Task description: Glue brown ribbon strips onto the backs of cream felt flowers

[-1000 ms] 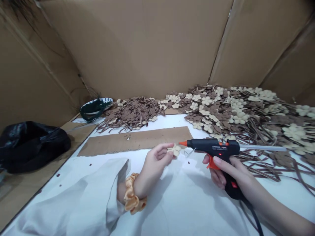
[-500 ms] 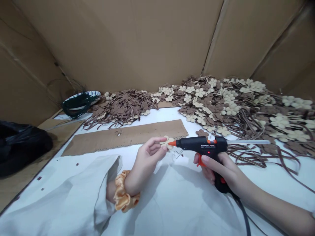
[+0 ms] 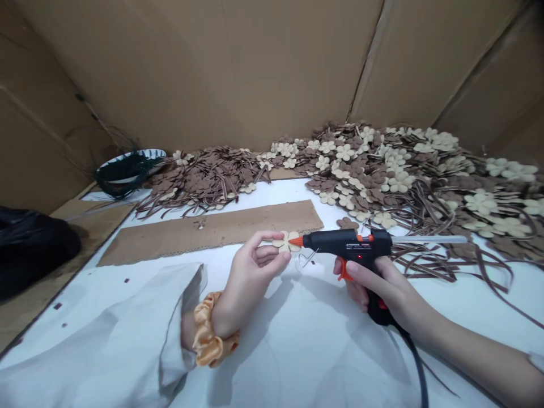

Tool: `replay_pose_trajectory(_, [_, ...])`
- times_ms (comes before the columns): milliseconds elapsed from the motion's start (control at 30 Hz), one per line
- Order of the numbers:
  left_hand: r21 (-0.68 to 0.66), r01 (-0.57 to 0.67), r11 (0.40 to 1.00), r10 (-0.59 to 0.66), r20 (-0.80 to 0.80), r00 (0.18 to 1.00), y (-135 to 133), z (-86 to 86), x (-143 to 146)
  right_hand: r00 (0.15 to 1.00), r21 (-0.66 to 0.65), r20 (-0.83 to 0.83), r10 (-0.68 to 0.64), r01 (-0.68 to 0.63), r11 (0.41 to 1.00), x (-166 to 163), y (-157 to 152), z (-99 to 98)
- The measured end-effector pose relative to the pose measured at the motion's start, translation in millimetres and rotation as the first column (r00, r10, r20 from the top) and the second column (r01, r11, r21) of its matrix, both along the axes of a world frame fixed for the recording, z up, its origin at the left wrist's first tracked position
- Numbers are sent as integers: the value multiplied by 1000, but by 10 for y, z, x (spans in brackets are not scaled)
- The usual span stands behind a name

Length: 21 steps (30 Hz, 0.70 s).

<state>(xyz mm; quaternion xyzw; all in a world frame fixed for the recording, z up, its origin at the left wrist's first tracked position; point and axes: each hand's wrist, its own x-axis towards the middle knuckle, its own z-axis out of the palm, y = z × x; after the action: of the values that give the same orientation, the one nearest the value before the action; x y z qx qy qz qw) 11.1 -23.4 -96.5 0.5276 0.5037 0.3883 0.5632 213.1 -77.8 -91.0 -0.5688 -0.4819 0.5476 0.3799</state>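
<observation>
Between the thumb and fingers of my left hand (image 3: 259, 263) is a cream fabric flower (image 3: 281, 242), held up above the white tabletop. My right hand (image 3: 382, 283) grips a black glue gun (image 3: 335, 242) by its handle, a finger at the orange trigger. The gun lies level, its orange nozzle against or just over the flower's middle; I cannot tell whether glue shows there. A clear glue stick (image 3: 429, 239) juts from the gun's rear, and a small red light glows on its side. A bent wire stand hangs under the barrel.
A flat cardboard strip (image 3: 204, 231) lies behind my left hand. Heaps of brown and cream flowers (image 3: 365, 164) with brown ribbons fill the back and right. A bowl of dark green strands (image 3: 127, 169) stands back left, a black bag (image 3: 34, 249) at the left edge.
The flower now shows more of its face, and the nozzle reaches its middle. Both hands stay almost in place; the whole view has shifted slightly.
</observation>
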Motion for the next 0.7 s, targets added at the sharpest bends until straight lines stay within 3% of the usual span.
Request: replay_pose_trajectory(700, [21, 5, 1000, -6, 38, 999, -7, 6, 31, 997, -22, 82, -12, 14, 1000, 17, -8, -36])
